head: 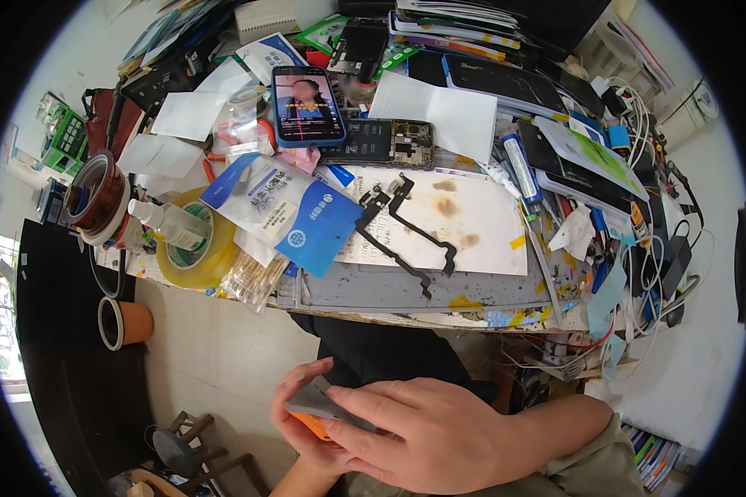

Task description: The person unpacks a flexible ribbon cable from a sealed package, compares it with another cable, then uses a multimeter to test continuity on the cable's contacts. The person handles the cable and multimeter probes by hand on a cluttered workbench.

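Observation:
My left hand (304, 428) holds a thin grey and orange object (323, 407) above my lap, with its fingers curled round the far edge. Across the top of that object lies my right hand (429, 428), which hides much of it. On the bench ahead, two black flex cables with small camera modules (404, 230) rest on a stained white sheet (497, 230). A blue and white printed packet (286, 211) overlaps the sheet's left side. Behind it, a phone in a blue case (309, 109) shows a video, and an opened phone with bare circuitry (379, 146) lies beside it.
Yellow tape rolls (174, 264), a clear spray bottle (177, 227) and a bag of cotton swabs (255, 273) crowd the left. Tools, a metal ruler (544, 270) and tangled white cables (656, 273) are at the right. An orange bin (133, 323) and a wooden stool (189, 441) stand below left.

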